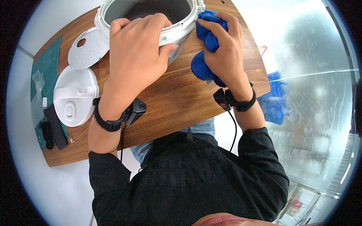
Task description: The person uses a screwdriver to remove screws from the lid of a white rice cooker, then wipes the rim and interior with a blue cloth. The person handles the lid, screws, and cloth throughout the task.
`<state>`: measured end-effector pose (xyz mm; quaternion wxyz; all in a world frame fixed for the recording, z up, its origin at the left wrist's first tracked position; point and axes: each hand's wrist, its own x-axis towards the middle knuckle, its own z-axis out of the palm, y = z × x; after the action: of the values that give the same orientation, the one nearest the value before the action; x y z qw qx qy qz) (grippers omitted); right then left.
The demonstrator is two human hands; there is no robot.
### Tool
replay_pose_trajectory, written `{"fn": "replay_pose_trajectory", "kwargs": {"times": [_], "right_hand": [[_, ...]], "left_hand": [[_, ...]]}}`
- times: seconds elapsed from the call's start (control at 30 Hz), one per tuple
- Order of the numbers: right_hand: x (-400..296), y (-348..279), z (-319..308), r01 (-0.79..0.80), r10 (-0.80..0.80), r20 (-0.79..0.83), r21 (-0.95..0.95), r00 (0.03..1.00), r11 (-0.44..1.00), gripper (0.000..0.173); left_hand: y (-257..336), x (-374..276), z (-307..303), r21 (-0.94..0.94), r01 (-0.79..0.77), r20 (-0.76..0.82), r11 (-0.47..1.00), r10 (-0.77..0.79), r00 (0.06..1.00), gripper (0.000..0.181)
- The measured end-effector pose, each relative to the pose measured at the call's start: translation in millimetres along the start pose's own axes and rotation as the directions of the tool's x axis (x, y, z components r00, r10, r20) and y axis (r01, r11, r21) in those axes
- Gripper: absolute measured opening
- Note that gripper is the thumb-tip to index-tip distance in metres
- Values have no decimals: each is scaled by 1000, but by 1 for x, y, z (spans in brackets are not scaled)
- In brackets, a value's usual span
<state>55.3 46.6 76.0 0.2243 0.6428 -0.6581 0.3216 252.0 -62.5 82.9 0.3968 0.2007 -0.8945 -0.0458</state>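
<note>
My left hand [138,48] grips the near rim of a round white appliance body [172,32] with a deep dark inside, fingers over the edge and thumb outside. Bunched in my right hand [226,42] is a blue cloth [208,31], which touches the right side of the rim; part of it hangs below the palm. A white lid [75,96] with oval and rectangular fittings lies at the left. Above it, a thin white disc [89,49] with one hole leans by the body. The far edge of the body is cut off by the view.
A green cutting mat [51,73] lies at the left of the wooden table [169,99], with clear plastic film [38,84], a black box-like piece [57,127] and a coiled black cable [46,134]. Wrist straps carry small devices with cables. A glass panel [311,113] stands at the right.
</note>
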Motion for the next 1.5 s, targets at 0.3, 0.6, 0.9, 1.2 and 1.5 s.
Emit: {"fn": "replay_pose_trajectory", "kwargs": {"times": [0.3, 0.6, 0.9, 1.2, 1.5], "right_hand": [[-2, 3, 1, 59, -57, -17, 90, 998, 994, 59], [-10, -31, -14, 98, -103, 72, 72, 992, 993, 63], [-8, -21, -9, 80, -80, 12, 5, 997, 997, 58], [-11, -34, -8, 82, -82, -13, -8, 997, 997, 57], [-12, -19, -4, 41, -41, -8, 54, 999, 998, 59]], "left_hand": [[0, -1, 1, -1, -17, -15, 1000, 17, 1000, 35], [-1, -2, 4, 1, -19, -40, 1000, 19, 999, 34], [-6, 2, -22, 39, -159, 117, 987, 154, 981, 58], [-9, 0, -15, 13, -60, 190, 998, 56, 980, 63], [-34, 1, -37, 57, -93, 217, 994, 79, 973, 50]]}}
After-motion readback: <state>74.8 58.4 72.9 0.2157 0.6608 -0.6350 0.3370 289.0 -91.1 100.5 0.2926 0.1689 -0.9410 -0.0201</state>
